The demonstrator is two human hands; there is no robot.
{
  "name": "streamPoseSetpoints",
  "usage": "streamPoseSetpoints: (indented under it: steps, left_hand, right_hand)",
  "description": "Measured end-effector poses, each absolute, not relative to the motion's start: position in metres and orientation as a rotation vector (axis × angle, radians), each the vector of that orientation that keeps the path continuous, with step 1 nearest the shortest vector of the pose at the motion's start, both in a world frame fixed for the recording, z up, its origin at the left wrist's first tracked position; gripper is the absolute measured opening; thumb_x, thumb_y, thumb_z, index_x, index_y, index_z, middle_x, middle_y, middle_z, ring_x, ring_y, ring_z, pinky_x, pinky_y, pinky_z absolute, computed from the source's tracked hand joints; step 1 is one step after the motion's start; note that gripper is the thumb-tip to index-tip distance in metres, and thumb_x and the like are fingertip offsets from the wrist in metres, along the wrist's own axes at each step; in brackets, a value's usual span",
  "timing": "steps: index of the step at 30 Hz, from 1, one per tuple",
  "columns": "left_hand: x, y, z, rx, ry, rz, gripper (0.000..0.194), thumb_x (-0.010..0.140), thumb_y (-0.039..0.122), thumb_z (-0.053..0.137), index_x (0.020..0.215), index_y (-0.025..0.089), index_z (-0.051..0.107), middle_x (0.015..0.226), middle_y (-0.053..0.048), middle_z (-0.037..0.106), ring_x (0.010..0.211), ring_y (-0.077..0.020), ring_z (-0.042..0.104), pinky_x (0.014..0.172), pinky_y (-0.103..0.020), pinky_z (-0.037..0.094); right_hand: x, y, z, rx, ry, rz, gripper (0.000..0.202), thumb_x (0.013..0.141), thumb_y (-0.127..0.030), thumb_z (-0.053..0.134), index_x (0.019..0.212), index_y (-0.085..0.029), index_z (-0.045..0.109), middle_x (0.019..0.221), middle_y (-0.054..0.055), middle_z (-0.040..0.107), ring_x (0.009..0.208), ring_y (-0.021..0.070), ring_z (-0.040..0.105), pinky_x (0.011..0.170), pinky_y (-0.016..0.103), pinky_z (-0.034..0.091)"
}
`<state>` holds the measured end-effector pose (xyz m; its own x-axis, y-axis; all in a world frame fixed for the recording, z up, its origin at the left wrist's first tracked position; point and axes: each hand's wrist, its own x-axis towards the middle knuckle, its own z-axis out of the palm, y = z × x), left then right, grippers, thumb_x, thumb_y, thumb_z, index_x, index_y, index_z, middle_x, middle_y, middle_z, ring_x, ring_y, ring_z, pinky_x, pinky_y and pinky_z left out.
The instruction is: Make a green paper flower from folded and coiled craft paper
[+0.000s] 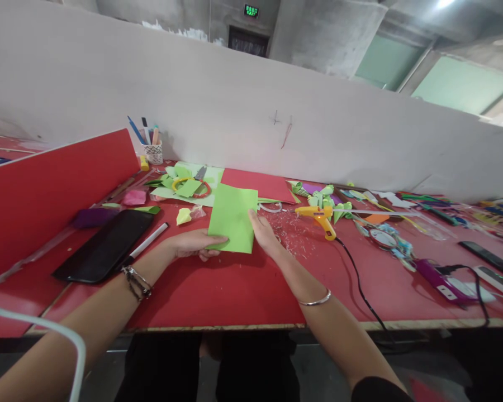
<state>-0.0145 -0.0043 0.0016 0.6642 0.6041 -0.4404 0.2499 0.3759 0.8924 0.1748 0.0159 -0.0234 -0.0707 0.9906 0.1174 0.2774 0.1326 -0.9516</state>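
Observation:
A bright green sheet of paper [235, 215], apparently folded, is held up over the red tabletop between my two hands. My left hand [199, 244] grips its lower left corner, thumb on top and fingers underneath. At the right edge, my right hand [263, 230] holds the sheet with its fingers partly hidden behind the paper. Behind the sheet lie scissors [193, 187] with yellow and red handles, among green paper scraps [167, 180]. A crumpled pale yellow paper piece [183, 216] rests left of the sheet.
A yellow glue gun [324, 221] with a black cord lies to the right, near thin shreds. On the left are a black phone-like slab [104, 245], a marker [148, 244] and a pen cup [153, 152]. A purple power strip [442, 282] sits at right.

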Motion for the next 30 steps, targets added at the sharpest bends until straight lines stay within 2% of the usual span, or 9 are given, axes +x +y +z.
streamPoseSetpoints:
  steps: [5,8,16,23,27,30]
  left_hand:
    - [-0.0133,-0.0059,0.0052,1.275,0.919,0.346,0.039,0.063,0.050,0.060,0.064,0.017,0.039,0.043,0.009,0.033,0.039,-0.0042,0.024,0.043,-0.020,0.018]
    - [-0.0143,-0.0056,0.0066,1.277,0.937,0.358,0.040,0.063,0.051,0.060,0.064,0.017,0.040,0.044,0.008,0.034,0.040,-0.0047,0.025,0.044,-0.021,0.018]
    - [-0.0166,-0.0030,0.0057,1.307,0.913,0.366,0.035,0.068,0.049,0.056,0.067,0.017,0.040,0.045,0.008,0.036,0.041,-0.0052,0.024,0.045,-0.022,0.020]
    - [-0.0178,-0.0025,0.0048,1.418,0.895,0.379,0.038,0.072,0.049,0.051,0.058,0.016,0.040,0.046,0.006,0.040,0.042,-0.0061,0.030,0.047,-0.023,0.024]
    - [-0.0186,-0.0029,0.0076,1.450,0.906,0.407,0.037,0.073,0.048,0.049,0.056,0.015,0.042,0.046,0.004,0.042,0.042,-0.0069,0.032,0.046,-0.023,0.023]
    - [-0.0195,-0.0023,0.0081,1.474,0.903,0.393,0.038,0.075,0.046,0.047,0.055,0.014,0.045,0.045,0.003,0.045,0.041,-0.0068,0.033,0.045,-0.023,0.025]
  right_hand:
    - [0.1746,0.0145,-0.0244,-1.284,-1.468,1.096,0.056,0.074,-0.062,0.035,0.092,-0.015,0.061,0.089,0.008,0.063,0.090,0.0200,0.055,0.081,0.032,0.040]
    - [0.1740,0.0124,-0.0246,-1.301,-1.475,1.130,0.058,0.073,-0.063,0.036,0.094,-0.015,0.061,0.093,0.008,0.062,0.093,0.0199,0.053,0.083,0.032,0.038]
    - [0.1731,0.0108,-0.0206,-1.267,-1.656,1.075,0.058,0.076,-0.061,0.031,0.071,-0.011,0.061,0.063,0.005,0.060,0.069,0.0178,0.055,0.065,0.029,0.041]
    - [0.1751,0.0146,-0.0227,-1.116,-1.679,1.228,0.053,0.076,-0.059,0.035,0.070,-0.014,0.061,0.065,0.004,0.061,0.066,0.0150,0.056,0.064,0.026,0.042]
    - [0.1756,0.0136,-0.0257,-1.174,-1.721,1.272,0.049,0.072,-0.059,0.043,0.057,-0.014,0.055,0.047,-0.001,0.052,0.047,0.0107,0.048,0.047,0.022,0.037]
    - [0.1758,0.0118,-0.0251,-1.175,-1.728,1.272,0.049,0.073,-0.059,0.041,0.053,-0.016,0.050,0.043,-0.003,0.047,0.040,0.0084,0.042,0.041,0.020,0.032]
